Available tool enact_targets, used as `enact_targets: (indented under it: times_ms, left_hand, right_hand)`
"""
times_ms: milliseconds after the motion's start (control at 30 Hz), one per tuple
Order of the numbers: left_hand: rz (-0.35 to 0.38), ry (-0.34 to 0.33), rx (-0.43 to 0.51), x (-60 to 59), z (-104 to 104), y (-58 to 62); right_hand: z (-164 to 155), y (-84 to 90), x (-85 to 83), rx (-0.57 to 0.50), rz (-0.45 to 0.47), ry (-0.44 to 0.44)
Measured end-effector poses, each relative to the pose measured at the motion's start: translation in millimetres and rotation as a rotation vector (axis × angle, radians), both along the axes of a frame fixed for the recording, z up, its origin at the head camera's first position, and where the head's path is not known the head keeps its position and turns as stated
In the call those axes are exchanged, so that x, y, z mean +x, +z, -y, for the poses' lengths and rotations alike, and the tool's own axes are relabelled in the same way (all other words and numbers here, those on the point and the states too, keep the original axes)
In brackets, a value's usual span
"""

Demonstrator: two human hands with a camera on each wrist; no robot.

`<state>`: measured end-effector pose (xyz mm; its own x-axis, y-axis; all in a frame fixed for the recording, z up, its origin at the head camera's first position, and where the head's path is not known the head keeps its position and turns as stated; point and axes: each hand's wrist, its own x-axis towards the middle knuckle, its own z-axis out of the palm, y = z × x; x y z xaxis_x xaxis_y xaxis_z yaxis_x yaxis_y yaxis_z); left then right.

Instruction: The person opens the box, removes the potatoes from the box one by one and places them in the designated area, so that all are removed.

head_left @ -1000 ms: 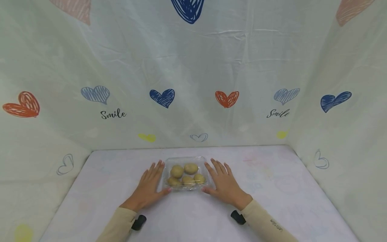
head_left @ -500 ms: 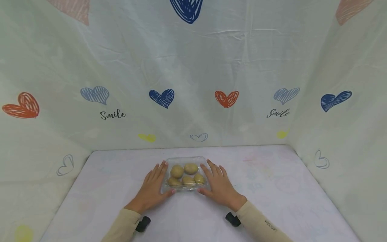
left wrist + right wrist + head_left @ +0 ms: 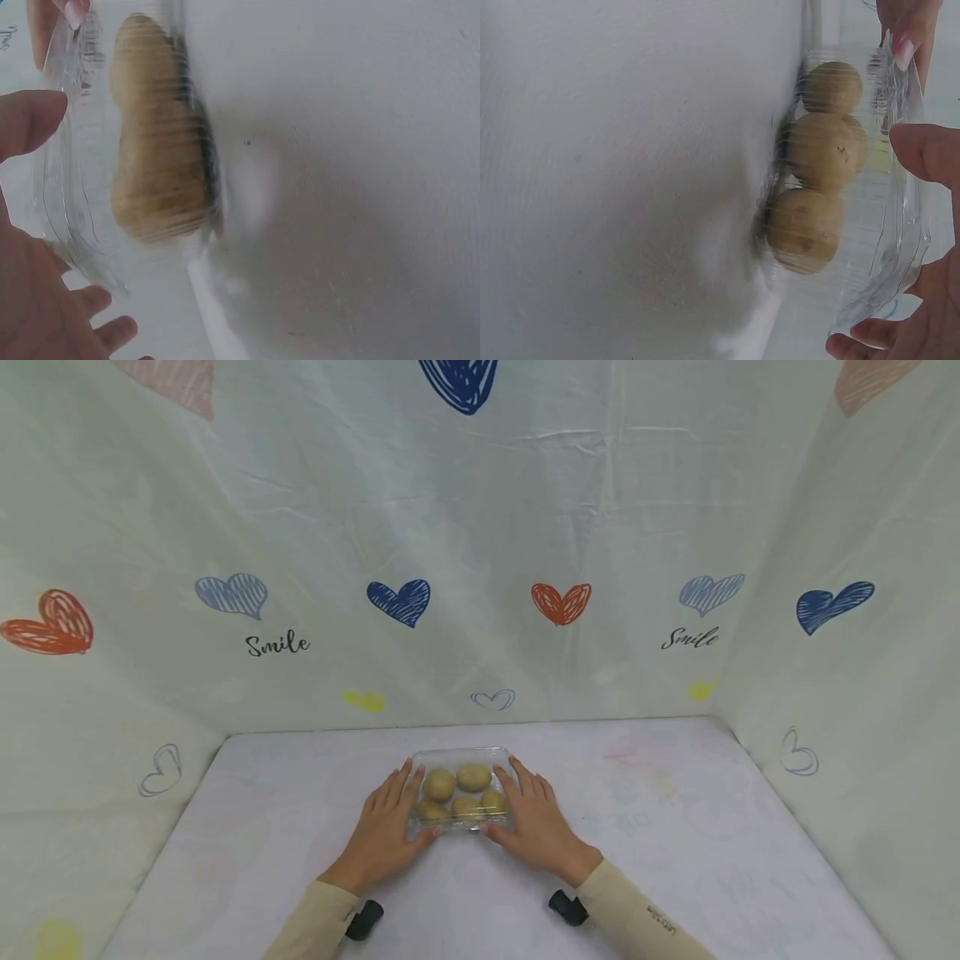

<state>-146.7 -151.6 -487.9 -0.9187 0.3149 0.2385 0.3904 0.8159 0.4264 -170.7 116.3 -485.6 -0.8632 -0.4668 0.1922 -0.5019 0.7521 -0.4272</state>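
On the table, in the head view, is a clear plastic clamshell box [image 3: 461,754] with several potatoes [image 3: 438,785] inside. My left hand [image 3: 378,835] lies along the box's left side, fingers extended and thumb at the front corner. The right hand [image 3: 542,828] mirrors it on the right side, index fingertip over the lid's edge. Through the ribbed front wall, the left wrist view shows potatoes [image 3: 161,142] and the left thumb [image 3: 34,120] by the rim. In the right wrist view the right thumb [image 3: 926,150] is at the rim, with fingers spread along the side.
The box stands on a white table [image 3: 660,860], towards its back edge. A white cloth [image 3: 480,527] with printed hearts hangs behind and at both sides. Black wrist cameras [image 3: 364,920] sit at the beige sleeves [image 3: 645,914].
Both hands have moved inward, from beside the box to its sides; the thumbs have come closer together along its front. The box has stayed in place.
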Motion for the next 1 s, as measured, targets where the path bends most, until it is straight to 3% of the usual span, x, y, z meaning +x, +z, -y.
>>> enact_targets:
  times_ms: [333, 833, 1000]
  left_hand:
    - [0.03, 0.068, -0.012, 4.2, -11, 3.2]
    - [-0.018, 0.123, -0.056, 2.8, -17, 3.5]
    - [-0.022, 0.133, -0.05, 2.9, -18, 4.3]
  right_hand:
    - [4, -2.7, 0.7, 0.009, -0.047, -0.032]
    - [4, -1.4, 2.2, 0.073, -0.184, -0.073]
    - [5, -1.6, 1.2, 0.098, -0.183, -0.085]
